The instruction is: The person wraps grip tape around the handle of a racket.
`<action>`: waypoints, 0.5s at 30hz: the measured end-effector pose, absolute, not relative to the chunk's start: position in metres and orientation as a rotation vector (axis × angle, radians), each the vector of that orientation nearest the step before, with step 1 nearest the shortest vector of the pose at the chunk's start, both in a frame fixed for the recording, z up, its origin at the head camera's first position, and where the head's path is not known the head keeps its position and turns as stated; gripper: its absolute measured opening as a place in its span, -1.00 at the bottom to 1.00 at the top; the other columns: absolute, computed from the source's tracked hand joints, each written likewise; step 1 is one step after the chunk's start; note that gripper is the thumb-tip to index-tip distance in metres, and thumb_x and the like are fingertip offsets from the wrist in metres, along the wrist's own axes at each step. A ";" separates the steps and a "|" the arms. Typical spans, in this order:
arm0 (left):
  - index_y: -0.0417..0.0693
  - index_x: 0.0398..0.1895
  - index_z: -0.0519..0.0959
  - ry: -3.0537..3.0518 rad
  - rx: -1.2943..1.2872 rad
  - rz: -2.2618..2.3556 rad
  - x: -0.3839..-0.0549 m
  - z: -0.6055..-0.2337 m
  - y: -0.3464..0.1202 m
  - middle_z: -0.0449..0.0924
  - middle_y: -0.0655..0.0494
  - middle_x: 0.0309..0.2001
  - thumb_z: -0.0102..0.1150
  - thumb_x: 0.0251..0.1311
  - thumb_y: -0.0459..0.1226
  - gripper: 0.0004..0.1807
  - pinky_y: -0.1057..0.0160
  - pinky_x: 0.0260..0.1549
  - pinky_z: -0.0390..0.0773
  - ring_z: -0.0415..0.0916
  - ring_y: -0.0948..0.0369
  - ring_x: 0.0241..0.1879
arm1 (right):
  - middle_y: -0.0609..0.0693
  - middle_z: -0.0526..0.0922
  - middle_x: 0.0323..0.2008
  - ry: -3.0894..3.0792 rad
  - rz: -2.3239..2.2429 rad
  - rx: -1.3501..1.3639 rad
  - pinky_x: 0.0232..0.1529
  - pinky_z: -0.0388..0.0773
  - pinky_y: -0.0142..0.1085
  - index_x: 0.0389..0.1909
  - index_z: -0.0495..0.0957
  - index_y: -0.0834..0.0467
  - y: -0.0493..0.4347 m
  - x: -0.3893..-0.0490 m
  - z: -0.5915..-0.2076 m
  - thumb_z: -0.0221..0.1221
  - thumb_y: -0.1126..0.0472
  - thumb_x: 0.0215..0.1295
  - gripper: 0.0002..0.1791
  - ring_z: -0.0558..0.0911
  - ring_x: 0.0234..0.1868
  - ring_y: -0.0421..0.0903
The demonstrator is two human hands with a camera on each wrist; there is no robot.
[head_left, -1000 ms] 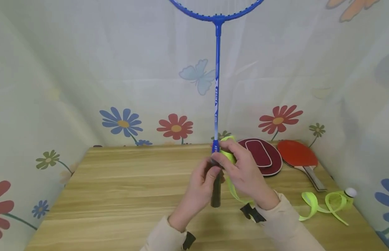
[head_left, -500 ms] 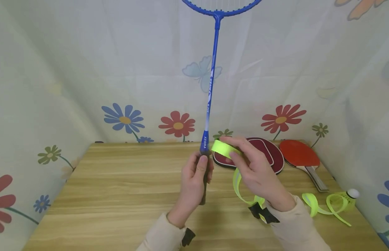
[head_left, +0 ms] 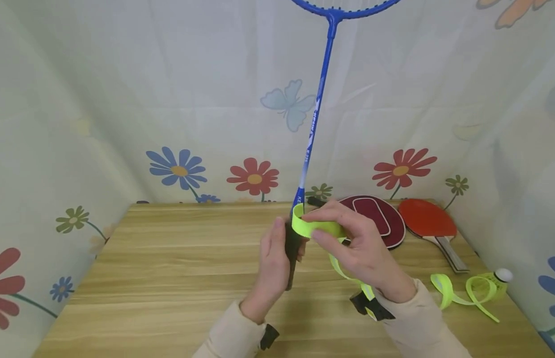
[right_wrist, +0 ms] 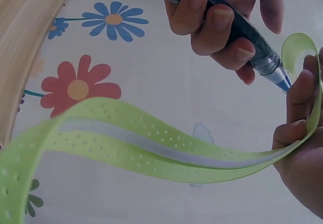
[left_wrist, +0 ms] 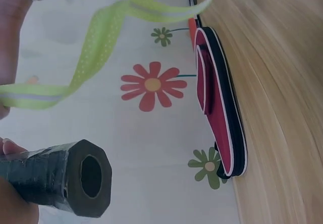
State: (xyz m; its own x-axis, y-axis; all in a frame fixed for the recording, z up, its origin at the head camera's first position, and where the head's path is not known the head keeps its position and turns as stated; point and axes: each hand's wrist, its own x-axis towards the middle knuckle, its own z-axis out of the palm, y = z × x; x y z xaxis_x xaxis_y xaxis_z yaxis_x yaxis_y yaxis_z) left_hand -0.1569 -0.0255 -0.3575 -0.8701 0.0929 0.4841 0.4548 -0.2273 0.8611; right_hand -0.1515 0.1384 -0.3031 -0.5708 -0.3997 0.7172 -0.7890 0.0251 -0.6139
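Note:
In the head view my left hand (head_left: 274, 261) grips the dark handle of a blue badminton racket (head_left: 314, 124), held upright and tilted slightly right. The top of its head is out of frame. My right hand (head_left: 364, 243) pinches a perforated lime-yellow grip tape (head_left: 302, 227) between thumb and fingers. The tape's curled end sits in front of the upper handle; whether it touches there I cannot tell. The left wrist view shows the handle's hollow end (left_wrist: 91, 177) and the strip of tape (left_wrist: 98, 42) hanging apart from it. Left fingers (right_wrist: 219, 19) curl round the handle in the right wrist view.
On the table (head_left: 179, 263), a dark red paddle case (head_left: 393, 223) lies behind my right hand, with a red table tennis paddle (head_left: 427, 219) beside it. Farther right are a curled lime-yellow strip (head_left: 444, 291) and a shuttlecock (head_left: 502, 276). A flowered cloth (head_left: 205, 99) hangs behind.
Both hands were together at the top of the handle; the right hand then drew off to the right with the tape and has come back leftward. The racket's head has swung right.

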 end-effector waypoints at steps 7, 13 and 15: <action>-0.29 -0.08 0.48 -1.751 -0.612 -2.234 -0.155 -0.357 -0.024 0.41 -0.04 -0.53 -0.49 0.55 0.04 -0.37 0.30 -0.63 0.46 0.36 0.13 -0.61 | 0.04 0.67 -0.24 -1.932 1.591 1.238 -0.30 0.55 -0.30 -0.06 0.65 0.16 0.137 -0.149 -0.305 0.34 0.56 0.01 -0.55 0.59 -0.24 -0.05; -0.32 -0.14 0.46 -1.746 -0.607 -2.222 -0.154 -0.355 -0.023 0.42 -0.11 -0.56 -0.54 0.55 0.05 -0.34 0.30 -0.65 0.44 0.36 0.15 -0.64 | 0.01 0.69 -0.23 -1.960 1.611 1.130 -0.27 0.57 -0.29 -0.10 0.67 0.14 0.136 -0.147 -0.303 0.36 0.53 0.04 -0.61 0.61 -0.23 -0.04; -0.31 -0.17 0.45 -1.741 -0.630 -2.217 -0.153 -0.355 -0.022 0.41 -0.17 -0.54 -0.57 0.55 0.04 -0.34 0.30 -0.66 0.43 0.34 0.17 -0.63 | -0.02 0.70 -0.20 -2.004 1.597 1.031 -0.25 0.58 -0.28 -0.11 0.67 0.13 0.136 -0.148 -0.303 0.37 0.48 0.07 -0.65 0.63 -0.21 -0.04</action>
